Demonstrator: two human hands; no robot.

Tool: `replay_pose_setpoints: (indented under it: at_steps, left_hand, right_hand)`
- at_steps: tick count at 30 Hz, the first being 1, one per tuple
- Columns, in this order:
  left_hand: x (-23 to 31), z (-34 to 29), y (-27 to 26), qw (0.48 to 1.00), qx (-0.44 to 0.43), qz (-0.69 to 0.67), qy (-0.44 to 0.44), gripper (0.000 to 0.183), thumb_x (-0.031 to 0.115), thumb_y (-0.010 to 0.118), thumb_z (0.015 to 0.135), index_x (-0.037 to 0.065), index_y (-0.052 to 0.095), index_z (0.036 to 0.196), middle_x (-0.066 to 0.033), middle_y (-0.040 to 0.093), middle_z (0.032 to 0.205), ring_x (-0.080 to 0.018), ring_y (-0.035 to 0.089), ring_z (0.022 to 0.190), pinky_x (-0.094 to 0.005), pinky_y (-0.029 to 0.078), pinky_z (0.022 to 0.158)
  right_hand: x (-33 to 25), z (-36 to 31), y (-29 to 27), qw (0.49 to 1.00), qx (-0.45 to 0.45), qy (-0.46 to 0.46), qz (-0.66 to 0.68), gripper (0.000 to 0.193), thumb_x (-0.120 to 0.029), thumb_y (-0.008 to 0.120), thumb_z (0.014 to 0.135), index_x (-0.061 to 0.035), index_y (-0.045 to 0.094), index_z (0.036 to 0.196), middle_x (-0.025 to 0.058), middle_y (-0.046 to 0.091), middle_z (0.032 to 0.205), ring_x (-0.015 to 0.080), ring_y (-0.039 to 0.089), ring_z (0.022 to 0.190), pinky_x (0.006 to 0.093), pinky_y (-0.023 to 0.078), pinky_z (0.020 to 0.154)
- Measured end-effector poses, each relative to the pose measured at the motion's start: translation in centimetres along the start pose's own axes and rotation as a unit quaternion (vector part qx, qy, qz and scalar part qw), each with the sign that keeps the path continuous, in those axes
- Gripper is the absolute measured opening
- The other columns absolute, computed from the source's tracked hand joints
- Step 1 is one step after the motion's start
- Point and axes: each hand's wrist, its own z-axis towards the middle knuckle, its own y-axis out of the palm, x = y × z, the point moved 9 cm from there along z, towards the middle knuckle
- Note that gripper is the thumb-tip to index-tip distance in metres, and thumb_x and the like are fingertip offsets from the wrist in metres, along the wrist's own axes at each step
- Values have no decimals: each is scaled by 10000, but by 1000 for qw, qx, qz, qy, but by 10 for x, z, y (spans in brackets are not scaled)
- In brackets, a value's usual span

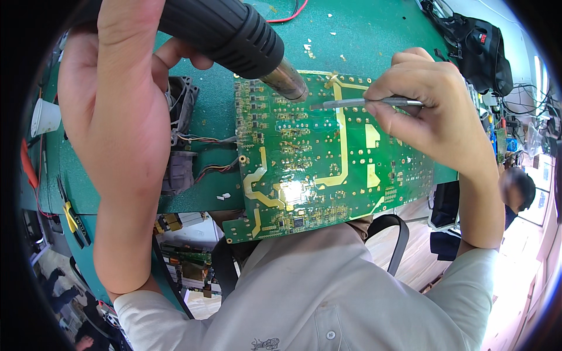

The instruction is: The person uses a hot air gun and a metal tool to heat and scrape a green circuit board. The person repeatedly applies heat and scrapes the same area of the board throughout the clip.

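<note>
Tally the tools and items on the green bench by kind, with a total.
Hot-air guns, held in the left hand: 1
Tweezers, held in the right hand: 1
Green circuit boards: 1
Yellow-handled pliers: 1
White paper cups: 1
Black bags: 1
Total: 6

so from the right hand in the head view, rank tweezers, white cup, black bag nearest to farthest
1. tweezers: pinched in the right hand, over the circuit board.
2. black bag: back right of the bench.
3. white cup: far left edge.
</note>
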Motion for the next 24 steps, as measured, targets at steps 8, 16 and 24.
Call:
replay_pose_setpoints:
  at_steps: [8, 16, 24]
  left_hand:
    - [2, -2, 0, 1000, -1, -1, -3, 537, 366, 402, 1161, -97, 574, 1372, -229, 711, 1243, -213, 684, 1016, -367, 548, 967]
    - [0, -3, 2, 1000, 0, -1, -7, 536, 366, 402, 1161, -96, 575, 1371, -229, 711, 1242, -217, 687, 1025, -369, 550, 969]
    - [0, -5, 0, 1000, 0, -1, -9, 536, 366, 403, 1161, -96, 576, 1371, -229, 711, 1242, -220, 690, 1033, -371, 551, 971]
  right_hand:
    - [9, -6, 2, 999, 31, 3, 26, 102, -89, 800, 784, -43, 746, 857, 82, 592, 672, 265, 536, 637, 368, 428, 692]
    - [15, -15, 6, 997, 56, 4, 53, 116, -84, 808, 791, -38, 758, 884, 82, 628, 697, 264, 546, 662, 369, 443, 708]
    - [23, -24, 13, 995, 68, 32, 65, 117, -78, 803, 803, -56, 785, 916, 76, 701, 787, 253, 597, 723, 355, 483, 648]
